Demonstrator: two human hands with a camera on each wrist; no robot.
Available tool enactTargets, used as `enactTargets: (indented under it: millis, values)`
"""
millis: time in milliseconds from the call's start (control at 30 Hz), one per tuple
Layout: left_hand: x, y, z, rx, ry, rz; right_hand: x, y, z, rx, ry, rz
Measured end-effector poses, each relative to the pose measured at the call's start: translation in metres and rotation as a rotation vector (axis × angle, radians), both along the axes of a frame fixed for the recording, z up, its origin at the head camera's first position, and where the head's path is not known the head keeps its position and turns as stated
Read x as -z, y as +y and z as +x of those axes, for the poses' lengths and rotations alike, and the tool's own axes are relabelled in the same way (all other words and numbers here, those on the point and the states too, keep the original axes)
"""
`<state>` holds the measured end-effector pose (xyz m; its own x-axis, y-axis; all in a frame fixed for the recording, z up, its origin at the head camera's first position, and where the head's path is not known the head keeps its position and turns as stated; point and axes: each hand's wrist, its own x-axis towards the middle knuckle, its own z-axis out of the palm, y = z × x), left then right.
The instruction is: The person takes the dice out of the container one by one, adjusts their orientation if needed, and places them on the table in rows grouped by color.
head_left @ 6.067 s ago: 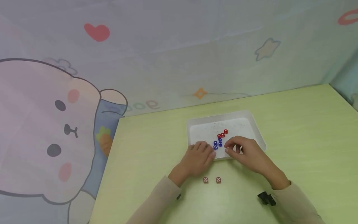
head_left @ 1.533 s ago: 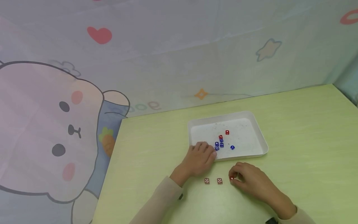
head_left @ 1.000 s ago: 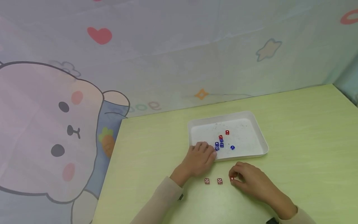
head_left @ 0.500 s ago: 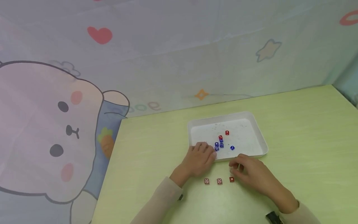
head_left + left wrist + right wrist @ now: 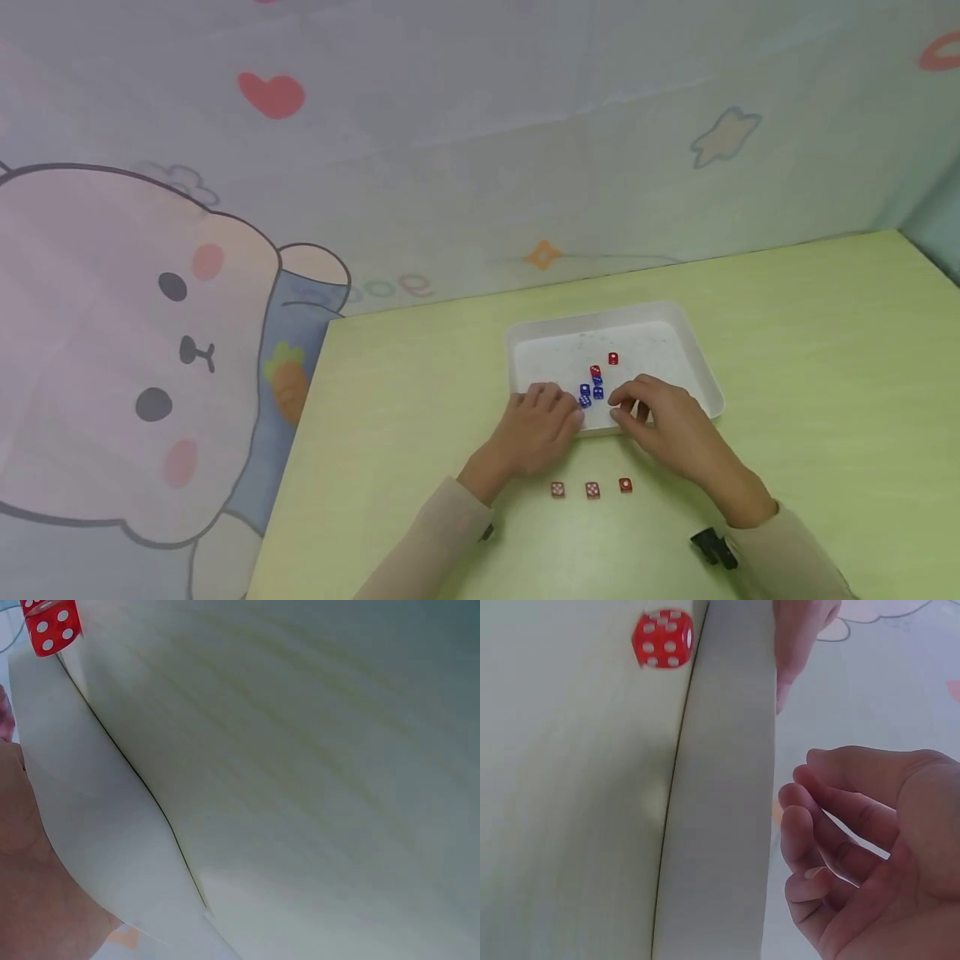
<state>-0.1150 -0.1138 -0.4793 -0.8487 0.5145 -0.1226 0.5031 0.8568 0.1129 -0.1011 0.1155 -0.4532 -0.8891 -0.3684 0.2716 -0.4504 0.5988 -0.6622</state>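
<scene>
My left hand [image 5: 536,429] rests across the near left rim of the white tray [image 5: 697,367], its fingers reaching inside. Over the tray's near right part hovers my right hand [image 5: 667,425], thumb and fingertips bent towards each other; no die shows between them in the right wrist view. Left of those fingertips lie several blue dice [image 5: 597,392] in a cluster, touching a red die [image 5: 595,371]. Another red die [image 5: 613,358] sits slightly apart, farther back. On the table before the tray, three red dice stand in a row: left [image 5: 557,490], middle [image 5: 592,490] and right [image 5: 626,485].
The pale green table [image 5: 825,358] extends on both sides of the tray. Behind it hangs a cloth backdrop [image 5: 450,150] with cartoon prints. A black device [image 5: 712,547] sits by the right sleeve.
My right hand set a red die at the row's right end, let go and moved back over the tray. The separate blue die is now hidden there. My left hand stayed put.
</scene>
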Motion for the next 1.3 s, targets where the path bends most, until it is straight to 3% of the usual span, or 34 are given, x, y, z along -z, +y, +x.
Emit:
enactTargets:
  millis: [300,500,967,1300]
  values:
    - [0.001,0.001,-0.002,0.0,0.001,-0.012,0.0,-0.003,-0.024,0.015,-0.013,0.061]
    - [0.0,-0.002,0.001,0.011,0.01,-0.022,0.002,-0.004,-0.034,0.007,-0.04,0.098]
    - [0.003,-0.002,0.005,0.032,0.036,-0.013,0.011,-0.016,-0.038,0.017,-0.183,0.165]
    - [-0.001,-0.002,0.006,0.028,0.031,-0.017,0.015,-0.021,-0.045,0.064,-0.217,0.194]
